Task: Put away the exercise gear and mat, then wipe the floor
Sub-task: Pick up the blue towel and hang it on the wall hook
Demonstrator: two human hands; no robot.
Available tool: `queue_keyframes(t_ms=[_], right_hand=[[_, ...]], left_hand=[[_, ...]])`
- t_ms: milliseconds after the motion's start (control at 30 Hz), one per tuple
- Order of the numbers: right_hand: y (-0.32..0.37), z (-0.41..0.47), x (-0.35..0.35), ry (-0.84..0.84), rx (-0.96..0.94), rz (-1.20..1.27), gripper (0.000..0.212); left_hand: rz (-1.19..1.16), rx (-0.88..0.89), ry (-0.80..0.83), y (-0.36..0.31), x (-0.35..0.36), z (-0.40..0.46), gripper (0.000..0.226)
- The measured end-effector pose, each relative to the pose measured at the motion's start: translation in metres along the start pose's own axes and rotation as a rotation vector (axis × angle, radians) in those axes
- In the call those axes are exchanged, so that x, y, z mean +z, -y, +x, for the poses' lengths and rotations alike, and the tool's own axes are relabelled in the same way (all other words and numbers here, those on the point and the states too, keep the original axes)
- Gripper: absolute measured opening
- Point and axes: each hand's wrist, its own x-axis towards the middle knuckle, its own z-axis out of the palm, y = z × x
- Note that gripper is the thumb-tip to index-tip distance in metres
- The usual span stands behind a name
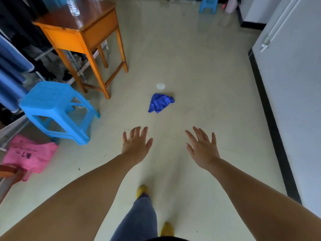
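Both arms reach forward over the pale floor (199,70), and both hands hold nothing: the left hand (136,145) and the right hand (202,148) are spread flat, palms down, fingers straight and apart, hovering side by side with a gap between them. Ahead of them, well apart from either hand, one crumpled blue cloth (160,103) lies on the floor, and just beyond it sits one small round white disc (160,86); what it is cannot be told. No mat or exercise gear shows anywhere in view. There are two blue plastic stools: one (57,110) stands near at the left, the other (208,4) far off at the top edge. One orange wooden table (81,35) stands behind the near stool, with one clear plastic bottle (73,6) on its top. One pink bag (28,154) with dark print lies on the floor beside the near stool. Dark clothing (22,20) hangs along the left side. A white wall (295,84) with a black skirting runs down the right. Below, one leg in blue jeans (139,218) and two yellow shoes (142,190) are visible.
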Motion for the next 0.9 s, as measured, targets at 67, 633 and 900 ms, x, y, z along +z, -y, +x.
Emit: queue_keyframes(t_ms=[67, 633, 900], right_hand=[[-0.004, 0.048, -0.006, -0.007, -0.014, -0.017, 0.053], [-0.027, 0.412, -0.073, 0.099, 0.095, 0.092, 0.054], [-0.067, 0.604, -0.058, 0.238, 0.007, 0.096, 0.054]], left_hand=[[0.010, -0.031, 0.007, 0.008, -0.003, 0.044, 0.056], [0.021, 0.060, 0.073, 0.050, -0.078, 0.420, 0.054], [0.002, -0.061, 0.251, 0.069, -0.041, 0.595, 0.053]])
